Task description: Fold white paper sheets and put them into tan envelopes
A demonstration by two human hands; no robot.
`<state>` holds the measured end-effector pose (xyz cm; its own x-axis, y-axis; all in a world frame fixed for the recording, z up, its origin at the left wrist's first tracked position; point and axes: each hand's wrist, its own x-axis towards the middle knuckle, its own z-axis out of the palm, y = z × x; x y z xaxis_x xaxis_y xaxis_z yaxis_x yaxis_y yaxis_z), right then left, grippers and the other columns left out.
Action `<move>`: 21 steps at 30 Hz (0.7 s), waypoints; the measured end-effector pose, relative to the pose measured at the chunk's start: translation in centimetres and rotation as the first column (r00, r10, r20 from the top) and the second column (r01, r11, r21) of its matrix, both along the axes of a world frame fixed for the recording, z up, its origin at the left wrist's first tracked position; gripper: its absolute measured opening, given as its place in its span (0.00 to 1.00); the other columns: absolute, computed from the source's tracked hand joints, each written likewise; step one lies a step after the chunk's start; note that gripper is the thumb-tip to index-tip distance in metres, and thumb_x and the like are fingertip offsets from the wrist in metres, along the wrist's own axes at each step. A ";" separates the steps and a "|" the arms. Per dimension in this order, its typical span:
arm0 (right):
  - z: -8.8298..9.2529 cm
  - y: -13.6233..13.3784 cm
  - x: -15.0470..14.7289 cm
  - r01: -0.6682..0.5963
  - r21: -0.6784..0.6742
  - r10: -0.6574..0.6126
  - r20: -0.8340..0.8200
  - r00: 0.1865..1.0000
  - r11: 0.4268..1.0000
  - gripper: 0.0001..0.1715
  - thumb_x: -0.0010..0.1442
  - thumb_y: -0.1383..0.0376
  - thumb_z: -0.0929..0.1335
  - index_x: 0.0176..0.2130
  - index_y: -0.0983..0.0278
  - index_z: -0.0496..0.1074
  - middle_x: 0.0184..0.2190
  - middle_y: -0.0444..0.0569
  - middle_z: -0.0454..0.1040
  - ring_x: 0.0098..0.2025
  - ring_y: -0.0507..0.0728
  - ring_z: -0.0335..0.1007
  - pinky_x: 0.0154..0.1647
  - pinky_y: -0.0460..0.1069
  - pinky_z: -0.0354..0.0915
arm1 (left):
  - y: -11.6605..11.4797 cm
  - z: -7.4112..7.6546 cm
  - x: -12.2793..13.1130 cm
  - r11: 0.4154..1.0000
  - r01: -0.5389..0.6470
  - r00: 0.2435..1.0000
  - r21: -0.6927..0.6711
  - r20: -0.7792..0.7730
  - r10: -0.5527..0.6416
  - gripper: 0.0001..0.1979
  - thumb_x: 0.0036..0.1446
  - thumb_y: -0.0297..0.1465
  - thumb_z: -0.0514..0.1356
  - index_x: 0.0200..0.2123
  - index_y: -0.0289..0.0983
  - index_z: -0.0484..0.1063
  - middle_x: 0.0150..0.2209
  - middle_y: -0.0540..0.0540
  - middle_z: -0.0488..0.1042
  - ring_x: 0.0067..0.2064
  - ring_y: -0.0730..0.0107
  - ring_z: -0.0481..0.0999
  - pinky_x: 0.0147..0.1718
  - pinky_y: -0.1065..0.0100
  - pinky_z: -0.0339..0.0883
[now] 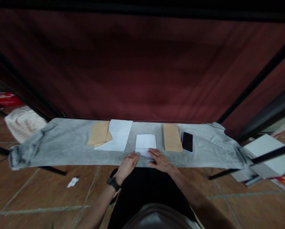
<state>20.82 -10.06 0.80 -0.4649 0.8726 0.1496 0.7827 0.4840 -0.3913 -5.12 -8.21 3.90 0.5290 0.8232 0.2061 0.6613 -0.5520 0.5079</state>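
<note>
A white sheet of paper (145, 141) lies on a grey cloth (61, 146) spread over a low table. My left hand (128, 163) and my right hand (159, 159) both rest flat with fingers stretched out on the sheet's near edge, which looks folded up. A black watch is on my left wrist. Left of the sheet lie brown envelopes (98, 133) on top of larger white paper (117, 135). To the right lie another brown envelope (172, 137) and a dark phone (187, 142).
A dark red curtain (137, 70) hangs behind the table. Black metal bars (254, 81) frame the sides. The floor is brown tile with a paper scrap (73, 182). A striped cloth (23, 122) lies at left, white boards (268, 152) at right.
</note>
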 end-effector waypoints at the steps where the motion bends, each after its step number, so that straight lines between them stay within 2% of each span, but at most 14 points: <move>1: -0.1 -0.3 0.3 -0.017 0.004 0.017 -0.032 0.999 1.000 0.35 0.65 0.55 0.69 0.67 0.56 0.61 0.69 0.49 0.60 0.71 0.56 0.55 0.72 0.57 0.52 | -0.4 0.1 -0.1 1.000 0.000 1.000 0.000 0.012 0.000 0.16 0.69 0.34 0.50 0.47 0.41 0.78 0.47 0.43 0.80 0.52 0.60 0.77 0.56 0.56 0.69; 4: -0.9 -1.1 1.1 0.002 0.008 0.000 -0.147 0.989 1.000 0.24 0.66 0.67 0.66 0.60 0.54 0.71 0.62 0.46 0.71 0.65 0.55 0.65 0.70 0.59 0.57 | -1.6 -0.1 -0.8 0.999 0.011 0.999 -0.031 0.049 -0.009 0.14 0.69 0.35 0.53 0.43 0.42 0.79 0.43 0.44 0.81 0.48 0.61 0.78 0.53 0.58 0.71; 7: -1.7 -1.5 1.6 0.078 -0.017 -0.080 -0.282 0.956 0.997 0.18 0.66 0.68 0.65 0.51 0.54 0.78 0.54 0.45 0.78 0.58 0.56 0.73 0.66 0.60 0.63 | -1.9 -0.9 -1.6 0.998 0.007 0.994 -0.070 0.110 0.001 0.11 0.64 0.31 0.58 0.46 0.43 0.78 0.47 0.46 0.80 0.51 0.62 0.78 0.55 0.59 0.70; 10: -1.9 -1.3 1.6 0.128 -0.050 -0.138 -0.361 0.923 0.990 0.14 0.66 0.66 0.66 0.47 0.54 0.80 0.49 0.45 0.81 0.54 0.58 0.76 0.61 0.58 0.69 | -1.2 -1.9 -1.8 0.997 -0.020 0.986 -0.080 0.165 0.033 0.21 0.58 0.22 0.59 0.54 0.43 0.75 0.55 0.46 0.77 0.58 0.63 0.74 0.61 0.57 0.66; 13: -1.7 -1.0 1.5 0.128 -0.078 -0.147 -0.359 0.922 0.989 0.15 0.65 0.67 0.67 0.48 0.55 0.80 0.49 0.46 0.81 0.53 0.58 0.77 0.59 0.58 0.70 | -0.1 -2.4 -1.3 0.994 -0.064 0.985 -0.090 0.151 0.077 0.25 0.54 0.16 0.56 0.52 0.41 0.76 0.57 0.45 0.76 0.60 0.63 0.72 0.63 0.55 0.64; 17: -1.8 -0.7 1.6 0.151 -0.044 -0.156 -0.365 0.918 0.988 0.19 0.62 0.70 0.66 0.49 0.57 0.79 0.55 0.48 0.77 0.59 0.59 0.72 0.63 0.60 0.66 | 0.9 -2.4 -0.8 0.989 -0.108 0.983 -0.106 0.138 0.122 0.16 0.59 0.22 0.57 0.46 0.41 0.79 0.52 0.44 0.79 0.57 0.61 0.75 0.61 0.54 0.66; 21: -1.8 -0.4 1.6 0.190 -0.043 -0.192 -0.387 0.902 0.981 0.20 0.64 0.70 0.65 0.51 0.57 0.78 0.54 0.48 0.78 0.58 0.59 0.73 0.63 0.60 0.66 | 1.4 -2.3 -0.7 0.985 -0.133 0.976 -0.112 0.159 0.150 0.12 0.63 0.27 0.57 0.45 0.40 0.78 0.49 0.43 0.80 0.53 0.61 0.77 0.57 0.57 0.68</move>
<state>22.40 -10.43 -1.04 -0.1955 0.9398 0.2802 0.6461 0.3383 -0.6841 -5.83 -6.84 1.61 0.3713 0.9080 0.1941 0.6304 -0.4000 0.6653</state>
